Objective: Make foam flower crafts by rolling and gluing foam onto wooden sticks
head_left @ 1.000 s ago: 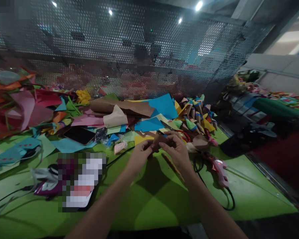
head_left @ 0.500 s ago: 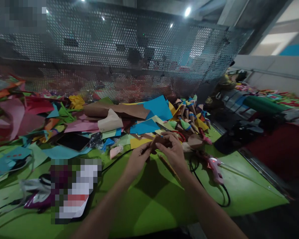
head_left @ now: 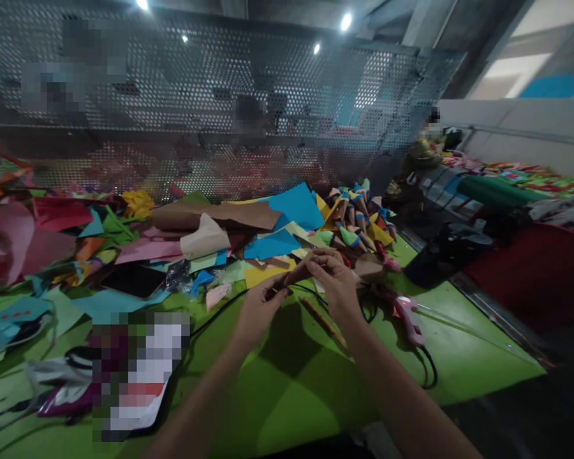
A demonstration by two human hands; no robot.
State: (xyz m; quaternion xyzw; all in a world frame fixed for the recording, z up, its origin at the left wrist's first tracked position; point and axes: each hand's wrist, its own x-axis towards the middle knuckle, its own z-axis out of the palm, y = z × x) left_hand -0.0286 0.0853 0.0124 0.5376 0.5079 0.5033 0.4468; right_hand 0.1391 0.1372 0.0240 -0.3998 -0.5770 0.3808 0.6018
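My left hand [head_left: 261, 305] and my right hand [head_left: 337, 285] meet over the green table [head_left: 296, 382], fingers pinched on a small brown paper piece [head_left: 300, 272] held between them. A thin pencil-like stick [head_left: 323, 320] lies on the table just under my right hand. A pink glue gun [head_left: 408, 312] with a black cord rests to the right of my right hand. A cluster of small rolled paper cones [head_left: 358, 217] stands behind my hands.
Piles of coloured paper scraps [head_left: 138, 236] cover the far and left table. A dark phone [head_left: 132, 280] lies on the left. A perforated metal screen [head_left: 220, 108] stands at the back. Black equipment [head_left: 440, 255] sits on the right.
The view has shifted slightly left and down. Both hands stay together on the brown paper piece, with the fingers working it a little.
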